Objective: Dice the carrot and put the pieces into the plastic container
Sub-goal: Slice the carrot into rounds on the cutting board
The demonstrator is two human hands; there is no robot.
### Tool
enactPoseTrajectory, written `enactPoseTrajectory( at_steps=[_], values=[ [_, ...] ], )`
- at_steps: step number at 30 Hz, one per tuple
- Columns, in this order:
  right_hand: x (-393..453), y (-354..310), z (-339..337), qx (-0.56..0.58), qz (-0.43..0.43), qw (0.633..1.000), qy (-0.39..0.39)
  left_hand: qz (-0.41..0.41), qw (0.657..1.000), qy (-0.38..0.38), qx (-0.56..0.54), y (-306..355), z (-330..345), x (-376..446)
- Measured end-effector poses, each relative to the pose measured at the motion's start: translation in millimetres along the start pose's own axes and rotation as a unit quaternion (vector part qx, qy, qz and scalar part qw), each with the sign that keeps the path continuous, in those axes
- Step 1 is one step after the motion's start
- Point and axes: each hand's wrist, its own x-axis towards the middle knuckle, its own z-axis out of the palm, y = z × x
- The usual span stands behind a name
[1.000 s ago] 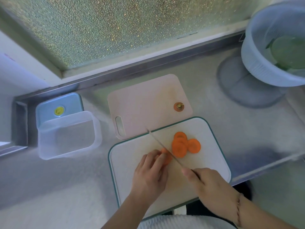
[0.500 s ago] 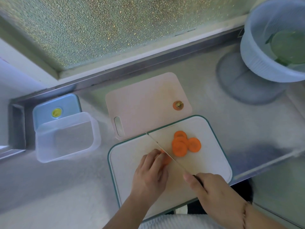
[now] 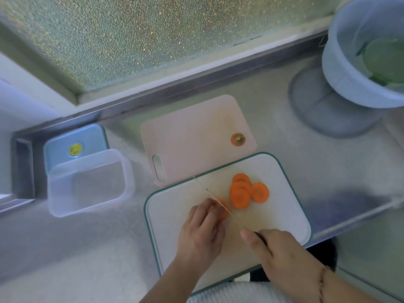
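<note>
Over the last second the knife (image 3: 215,201) had slid a little toward the person along the same slanting line, its blade against the carrot stub (image 3: 222,207); I judged one more slice was being cut, with dicing and filling not yet begun.

Counted, largest first: one steel bench (image 3: 65,248); one ribbed basket (image 3: 341,68) at its far right corner; two chopping boards, the white one (image 3: 282,215) at the near edge and a pink one (image 3: 196,136) behind it; one empty plastic container (image 3: 89,182) toward the left end, with one blue lid (image 3: 74,143) behind it; two hands; about four cut rounds (image 3: 247,191) on the white board.

The left hand (image 3: 201,232) curled over the stub, pinning it. The right hand (image 3: 282,252) gripped the knife handle, forefinger along it.
</note>
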Motion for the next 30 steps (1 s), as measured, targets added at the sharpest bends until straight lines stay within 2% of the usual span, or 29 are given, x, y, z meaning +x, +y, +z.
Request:
enactPoseTrajectory(
  at_steps=[7,13,21,30],
  values=[
    [29.5,-2.3,16.5,-0.022,-0.001,1.0,-0.016,0.013,1.0,0.002,0.0,-3.6,0.0,1.7],
    [60.4,-4.0,29.7,0.039,-0.054,0.998,-0.002,0.018,1.0,0.009,0.011,-1.0,-0.6,1.3],
    [23.3,1.1,2.3,0.025,-0.031,0.999,0.015,0.021,0.999,0.035,-0.002,1.4,-0.2,1.1],
    [-4.5,7.0,0.0,0.014,-0.019,1.0,0.003,-0.005,1.0,0.02,-0.002,-1.9,0.0,0.0]
  ],
)
